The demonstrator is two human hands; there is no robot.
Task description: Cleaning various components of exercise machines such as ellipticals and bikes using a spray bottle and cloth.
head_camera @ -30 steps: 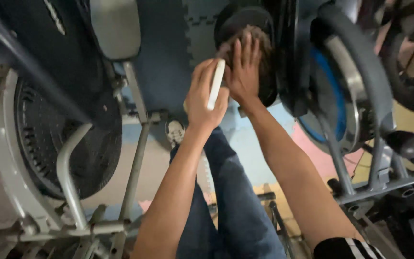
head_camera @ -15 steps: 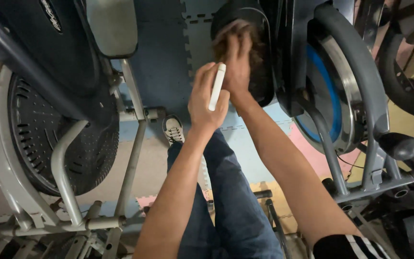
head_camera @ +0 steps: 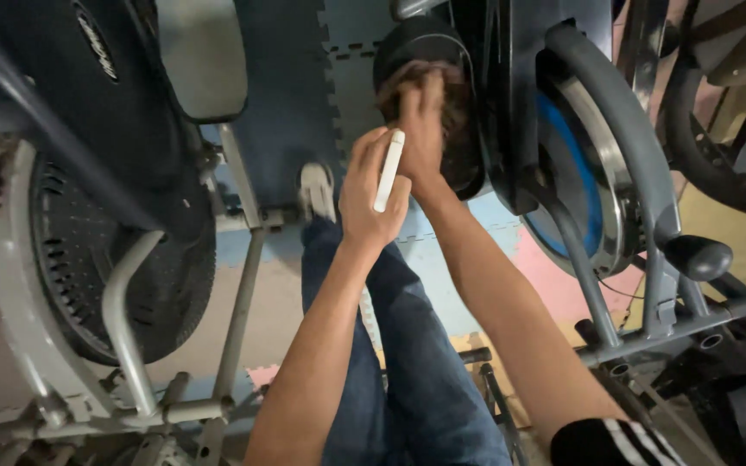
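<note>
The person's left hand (head_camera: pixel 371 194) is curling closed around a slim white stick-shaped object (head_camera: pixel 388 171), gripping it between thumb and fingers so it is pointing up and slightly right, lower end tucked in the palm. The right hand (head_camera: pixel 425 129) is pressing a dark brownish cloth (head_camera: pixel 442 99) flat against the rounded black cover (head_camera: pixel 425 52) of the exercise machine straight ahead, fingers spread over the cloth, not fisted (how much of the cloth is pinched is hard to tell). The two hands are sitting just beside each other, the white object nearly touching the right wrist. A black sleeve cuff with white stripes (head_camera: pixel 619 442) is showing at the right forearm's near end. Below, blue-jeaned legs (head_camera: pixel 407 362) are extending toward a pale shoe (head_camera: pixel 315 190) on blue floor mats (head_camera: pixel 287 112). A grey-framed machine with a black perforated wheel guard (head_camera: pixel 88 259) is standing at left; a blue-and-silver flywheel (head_camera: pixel 576 173) is sitting at right.
</note>
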